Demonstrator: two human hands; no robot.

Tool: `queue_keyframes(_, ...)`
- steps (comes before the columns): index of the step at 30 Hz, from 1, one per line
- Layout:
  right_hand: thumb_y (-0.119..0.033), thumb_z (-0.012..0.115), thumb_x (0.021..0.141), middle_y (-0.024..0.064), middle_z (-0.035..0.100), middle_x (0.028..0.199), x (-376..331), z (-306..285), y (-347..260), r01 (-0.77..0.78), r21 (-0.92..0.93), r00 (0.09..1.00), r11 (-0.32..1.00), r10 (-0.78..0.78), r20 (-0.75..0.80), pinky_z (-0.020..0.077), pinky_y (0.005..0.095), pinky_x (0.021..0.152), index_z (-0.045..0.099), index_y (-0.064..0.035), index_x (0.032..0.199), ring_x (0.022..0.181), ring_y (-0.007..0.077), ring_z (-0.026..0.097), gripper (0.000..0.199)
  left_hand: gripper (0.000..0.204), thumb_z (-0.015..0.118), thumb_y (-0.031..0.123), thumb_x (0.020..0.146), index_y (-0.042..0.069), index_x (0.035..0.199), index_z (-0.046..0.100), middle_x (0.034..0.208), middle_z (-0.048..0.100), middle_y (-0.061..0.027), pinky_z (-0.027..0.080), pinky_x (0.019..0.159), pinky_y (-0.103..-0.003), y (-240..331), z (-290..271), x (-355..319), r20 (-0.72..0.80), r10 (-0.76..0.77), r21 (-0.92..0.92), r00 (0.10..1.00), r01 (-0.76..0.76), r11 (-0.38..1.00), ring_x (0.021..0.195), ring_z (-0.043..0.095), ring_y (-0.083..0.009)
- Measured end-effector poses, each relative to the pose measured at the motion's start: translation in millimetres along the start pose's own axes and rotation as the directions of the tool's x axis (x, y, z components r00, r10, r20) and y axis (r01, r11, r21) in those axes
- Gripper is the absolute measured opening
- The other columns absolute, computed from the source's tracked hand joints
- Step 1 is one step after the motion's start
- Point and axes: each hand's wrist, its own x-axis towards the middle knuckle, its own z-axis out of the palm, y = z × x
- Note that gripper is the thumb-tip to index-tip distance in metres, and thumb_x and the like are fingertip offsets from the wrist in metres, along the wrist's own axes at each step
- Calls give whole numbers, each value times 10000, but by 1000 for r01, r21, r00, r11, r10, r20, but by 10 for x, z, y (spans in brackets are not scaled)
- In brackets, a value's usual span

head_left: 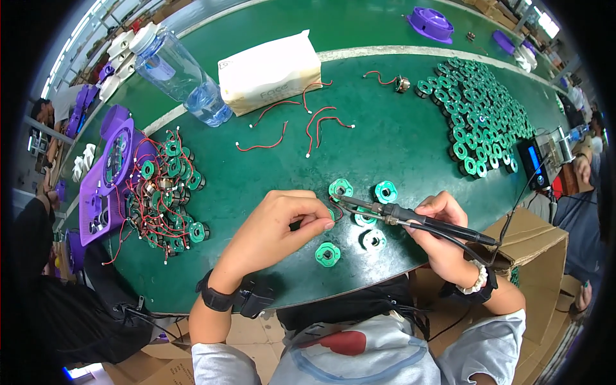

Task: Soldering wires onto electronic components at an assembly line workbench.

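My right hand (439, 231) holds a soldering iron (443, 226) by its black handle, with a cable running back over the wrist. The iron's tip reaches left to a small motor with a round green board (341, 188). Close beside that tip, my left hand (276, 221) has thumb and forefinger pinched on a thin dark red wire (339, 214); the fingertips partly hide it and a green board below. Around the iron lie more green-topped motors: one beyond it (385, 192), one partly under it (365, 218), a paler one (373, 240) and one nearer me (328, 254).
Loose red wires (310, 131) lie ahead, before a white paper-wrapped box (269, 76) and a water bottle (183, 80). Left are heaped wired motors (170, 199) and a purple basket (106, 212). Right are rows of green-topped motors (478, 115), a soldering station (534, 163) and a cardboard box (529, 240).
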Motion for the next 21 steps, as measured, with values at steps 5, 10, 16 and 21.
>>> queue_keyframes(5, 52, 647, 704, 31, 530, 794, 7, 22, 8, -10, 14, 1000, 1000, 10, -2, 421, 202, 643, 488, -31, 809, 728, 66, 512, 208, 56, 614, 40, 752, -15, 755, 603, 627, 508, -44, 298, 468, -235, -4, -3, 5, 6, -10, 8, 1000, 10, 1000, 521, 395, -103)
queue_keyframes(10, 43, 645, 711, 23, 525, 784, 2, 8, 8, -23, -16, 1000, 1000, 23, 10, 416, 195, 631, 482, -31, 811, 710, 55, 505, 205, 103, 600, 73, 773, -23, 743, 573, 579, 439, -75, 325, 466, -283, 18, 3, 14, 12, 6, 10, 1000, -6, 1000, 492, 398, -159)
queue_keyframes(16, 51, 634, 711, 20, 533, 770, 4, 34, -3, -30, -12, 1000, 999, 30, -5, 416, 193, 620, 472, -29, 818, 693, 52, 513, 211, 58, 610, 47, 761, -10, 754, 601, 636, 525, -47, 317, 473, -239, -15, -9, 4, 34, -8, 51, 999, 6, 999, 527, 420, -114)
queue_keyframes(21, 55, 628, 712, 20, 538, 774, -5, 29, -28, -73, -6, 997, 997, 73, -2, 417, 191, 622, 468, -27, 819, 699, 50, 519, 209, 59, 608, 48, 762, -10, 752, 600, 635, 529, -51, 325, 476, -242, -30, -2, 5, 34, -3, 42, 999, 2, 999, 528, 430, -122)
